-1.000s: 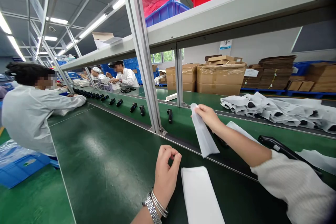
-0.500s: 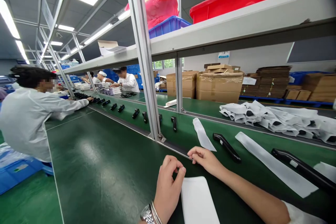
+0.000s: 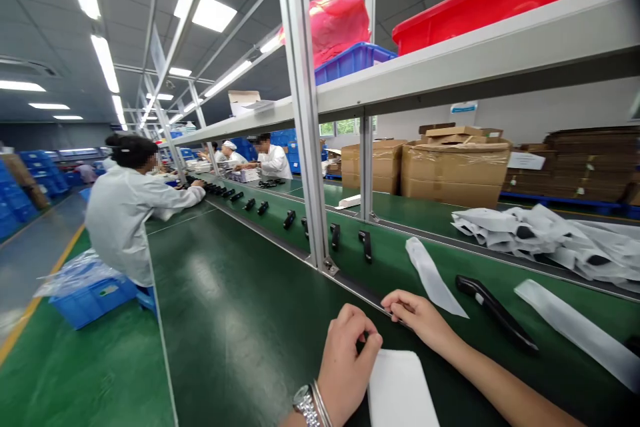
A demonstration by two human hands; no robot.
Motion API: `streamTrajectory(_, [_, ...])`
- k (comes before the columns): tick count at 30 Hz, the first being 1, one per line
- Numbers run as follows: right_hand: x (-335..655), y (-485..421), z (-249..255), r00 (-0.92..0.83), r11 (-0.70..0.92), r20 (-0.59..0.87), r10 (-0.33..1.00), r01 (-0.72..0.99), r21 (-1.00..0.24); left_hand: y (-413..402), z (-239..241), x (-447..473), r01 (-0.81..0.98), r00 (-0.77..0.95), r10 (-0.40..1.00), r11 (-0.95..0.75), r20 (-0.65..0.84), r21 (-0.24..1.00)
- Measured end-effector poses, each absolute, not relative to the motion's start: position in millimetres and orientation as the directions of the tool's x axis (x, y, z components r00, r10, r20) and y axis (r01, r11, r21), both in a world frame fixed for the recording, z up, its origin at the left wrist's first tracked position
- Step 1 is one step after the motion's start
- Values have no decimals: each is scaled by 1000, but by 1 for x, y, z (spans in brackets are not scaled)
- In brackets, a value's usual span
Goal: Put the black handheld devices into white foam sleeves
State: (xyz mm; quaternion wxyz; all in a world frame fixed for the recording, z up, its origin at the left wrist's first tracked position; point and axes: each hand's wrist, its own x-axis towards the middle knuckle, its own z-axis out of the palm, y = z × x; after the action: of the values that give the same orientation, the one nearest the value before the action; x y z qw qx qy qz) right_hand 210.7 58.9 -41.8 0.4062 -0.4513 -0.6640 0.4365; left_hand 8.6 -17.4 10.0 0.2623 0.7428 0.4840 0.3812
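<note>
My left hand (image 3: 350, 360), with a watch and bangles at the wrist, is closed above the green worktop (image 3: 240, 320). Its thumb and forefinger tips meet, and I see nothing between them. Just right of it lies a stack of white flat sleeves or sheets (image 3: 403, 387). My right hand (image 3: 423, 320) rests by the metal strip at the worktop's edge, fingers curled in, nothing visible in them. Beyond it on the green belt lie a white sleeve (image 3: 435, 277), a long black curved handle-like part (image 3: 495, 310) and another white sleeve (image 3: 583, 330).
A metal post (image 3: 305, 113) rises from the bench and carries a shelf (image 3: 450, 73) with red and blue bins. Small black parts (image 3: 289, 219) line the belt. White-wrapped parts (image 3: 545, 233) are piled behind. A co-worker (image 3: 125, 213) sits at left beside a blue crate (image 3: 95, 300).
The view has turned left, so the scene sits farther right and more of the aisle shows. Both hands keep nearly the same pose.
</note>
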Motion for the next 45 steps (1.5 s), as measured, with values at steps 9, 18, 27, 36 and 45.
streamTrajectory(9, [207,58,-49,-226,184,115,967,311,-933,-23,5,6,536,239,928,-372,287,757])
streamTrajectory(18, [207,58,-57,-220,211,148,964,297,-931,-24,3,5,544,250,926,-377,285,750])
streamTrajectory(27, [211,61,-59,-283,212,120,952,324,-922,-24,-1,5,551,275,914,-403,297,731])
streamTrajectory(36, [211,61,-55,-325,227,115,939,332,-916,-23,-2,4,546,306,910,-407,278,732])
streamTrajectory(45, [208,56,-52,-288,239,154,945,290,-927,-26,3,6,562,325,909,-408,261,720])
